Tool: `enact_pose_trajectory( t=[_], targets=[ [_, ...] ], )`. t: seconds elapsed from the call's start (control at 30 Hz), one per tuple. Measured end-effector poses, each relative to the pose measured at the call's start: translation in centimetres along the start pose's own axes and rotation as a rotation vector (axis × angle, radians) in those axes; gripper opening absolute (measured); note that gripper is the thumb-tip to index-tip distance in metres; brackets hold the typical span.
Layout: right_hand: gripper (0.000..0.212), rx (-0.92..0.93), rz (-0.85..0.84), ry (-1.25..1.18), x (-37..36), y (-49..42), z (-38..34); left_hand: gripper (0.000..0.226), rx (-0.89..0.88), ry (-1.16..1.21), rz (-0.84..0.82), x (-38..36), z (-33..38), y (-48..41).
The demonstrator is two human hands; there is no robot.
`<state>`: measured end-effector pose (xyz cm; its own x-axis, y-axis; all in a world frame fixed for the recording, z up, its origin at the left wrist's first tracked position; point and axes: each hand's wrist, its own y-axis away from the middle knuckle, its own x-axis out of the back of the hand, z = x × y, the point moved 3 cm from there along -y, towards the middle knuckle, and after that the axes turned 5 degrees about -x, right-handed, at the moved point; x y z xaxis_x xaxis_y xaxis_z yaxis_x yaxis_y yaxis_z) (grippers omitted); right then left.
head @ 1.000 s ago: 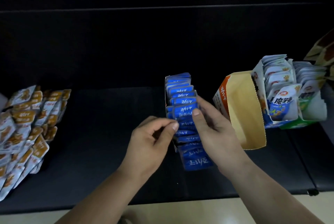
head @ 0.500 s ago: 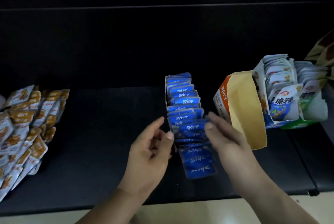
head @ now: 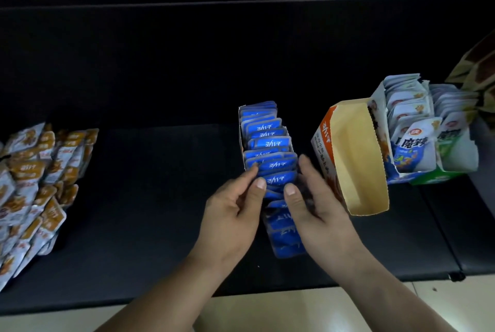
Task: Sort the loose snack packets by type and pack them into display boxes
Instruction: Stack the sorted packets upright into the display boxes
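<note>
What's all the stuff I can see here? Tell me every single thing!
blue packets: many, blue, a row at the middle of the surface
orange packets: many, orange and white, heaped at the left
empty box: one, orange outside, tan inside, right of the blue packets
white packets: many, white with blue print, upright in a box at the right
green box: one, green, far right, holding more pale packets
surface: one, black, under everything
left hand: one, pinching the blue packets from the left
right hand: one, thumb and fingers round the blue packets from the right
</note>
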<state>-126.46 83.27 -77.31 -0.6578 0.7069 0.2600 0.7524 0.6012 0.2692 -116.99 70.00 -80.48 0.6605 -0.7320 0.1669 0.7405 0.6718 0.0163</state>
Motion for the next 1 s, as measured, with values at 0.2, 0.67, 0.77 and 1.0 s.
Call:
enact_pose_trajectory(
  t=[0.2, 0.67, 0.77, 1.0],
  targets=[
    [0.058, 0.031, -0.066, 0.24, 0.3, -1.7, -1.0, 0.08, -0.044, -0.202, -0.06, 0.7, 0.1, -1.4],
    [0.075, -0.148, 0.02, -0.34, 2.8, 3.2, 4.3, 0.108, 0.029, -0.216, -0.33, 2.6, -2.3, 3.8],
    [0.087, -0.132, -0.161, -0.114, 1.4, 3.5, 4.6, 0.132, 0.094, -0.083, -0.31, 1.7, -1.7, 3.1],
    [0.053, -0.078, -0.208, -0.186, 1.8, 1.4, 1.7, 0.102, -0.016, -0.031, -0.262, 0.0, 1.2, 0.8]
  ],
)
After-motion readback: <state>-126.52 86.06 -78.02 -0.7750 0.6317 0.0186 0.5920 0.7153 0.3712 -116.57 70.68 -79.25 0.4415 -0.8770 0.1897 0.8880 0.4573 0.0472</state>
